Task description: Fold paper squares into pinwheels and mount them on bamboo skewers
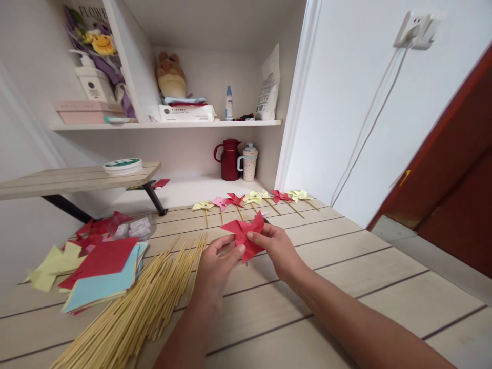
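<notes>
Between my two hands is a red paper pinwheel (241, 237), held up over the slatted table with its folded blades facing me. My left hand (220, 259) pinches its lower left side between thumb and fingers. On the right side, my right hand (277, 247) grips it, the thumb pressed near the pinwheel's middle. No stick shows on this pinwheel. Left of my left hand lies a large bundle of thin wooden sticks (154, 292). Beyond my hands, several pinwheels on sticks (234, 200) lie in a row, in yellow, pink and red.
Coloured paper sheets (109, 279), yellow paper cutouts (54, 264) and a clear box (140, 226) are at the left. A small raised shelf (77, 179) stands behind them. A red jug (229, 161) and a cup (249, 164) stand at the back. The wooden tabletop (369, 266) extends right.
</notes>
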The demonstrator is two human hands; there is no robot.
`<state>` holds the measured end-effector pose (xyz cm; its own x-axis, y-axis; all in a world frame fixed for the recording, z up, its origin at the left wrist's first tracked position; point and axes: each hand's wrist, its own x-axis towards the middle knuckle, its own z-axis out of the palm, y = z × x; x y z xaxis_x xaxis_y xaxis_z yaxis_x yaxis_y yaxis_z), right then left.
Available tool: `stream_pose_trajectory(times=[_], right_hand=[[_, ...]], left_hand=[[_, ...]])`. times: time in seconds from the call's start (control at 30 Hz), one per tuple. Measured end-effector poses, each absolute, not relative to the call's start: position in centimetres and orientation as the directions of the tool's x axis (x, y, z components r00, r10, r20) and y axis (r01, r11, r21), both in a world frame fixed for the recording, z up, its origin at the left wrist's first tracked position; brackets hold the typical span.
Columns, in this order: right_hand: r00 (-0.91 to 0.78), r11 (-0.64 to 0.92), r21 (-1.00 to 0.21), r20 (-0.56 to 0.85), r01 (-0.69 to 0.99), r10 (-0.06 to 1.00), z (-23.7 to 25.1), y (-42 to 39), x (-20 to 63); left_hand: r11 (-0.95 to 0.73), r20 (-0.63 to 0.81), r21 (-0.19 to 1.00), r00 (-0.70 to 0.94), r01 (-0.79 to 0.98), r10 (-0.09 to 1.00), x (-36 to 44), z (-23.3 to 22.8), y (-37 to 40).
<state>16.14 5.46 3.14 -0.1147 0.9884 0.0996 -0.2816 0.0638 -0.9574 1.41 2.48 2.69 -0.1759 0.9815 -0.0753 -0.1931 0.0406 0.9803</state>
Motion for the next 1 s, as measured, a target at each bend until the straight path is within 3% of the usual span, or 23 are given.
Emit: stream_pose_trajectory(times=[0.2,0.5,0.63,0.73,0.8,0.87,1.0], right_hand=[[-0.160,0.088,-0.970,0.126,-0.226,0.979,2.6,5.4,15.8],[-0.188,0.084,-0.981,0.117,-0.174,0.975,2.7,5.0,15.5],[-0.244,0.099,-0.981,0.138,-0.166,0.960,2.4,5.1,15.7],[-0.155,0.251,-0.965,0.261,-0.080,0.953,2.3,5.0,16.0],[-0.091,0.457,-0.883,0.449,0.109,0.889,2.4,4.8,16.3],[-0.105,0.647,-0.708,0.648,0.283,0.755,2.6,4.4,16.4],[-0.197,0.772,-0.416,0.807,0.481,0.557,2.4,3.8,16.1]], left_hand=[[0.018,-0.062,0.970,-0.174,-0.242,0.983,1.5,3.3,2.1],[0.022,-0.064,0.984,-0.233,-0.178,0.970,1.5,3.1,2.2],[0.053,-0.119,0.958,-0.223,-0.281,0.968,1.0,2.8,2.6],[0.022,-0.126,0.916,-0.234,-0.401,0.964,0.5,2.7,2.9],[-0.033,-0.112,0.884,-0.277,-0.467,0.954,0.2,2.8,3.1],[-0.098,-0.088,0.856,-0.329,-0.508,0.940,-0.2,3.1,3.2],[-0.167,-0.041,0.846,-0.375,-0.507,0.926,-0.6,3.5,3.1]])
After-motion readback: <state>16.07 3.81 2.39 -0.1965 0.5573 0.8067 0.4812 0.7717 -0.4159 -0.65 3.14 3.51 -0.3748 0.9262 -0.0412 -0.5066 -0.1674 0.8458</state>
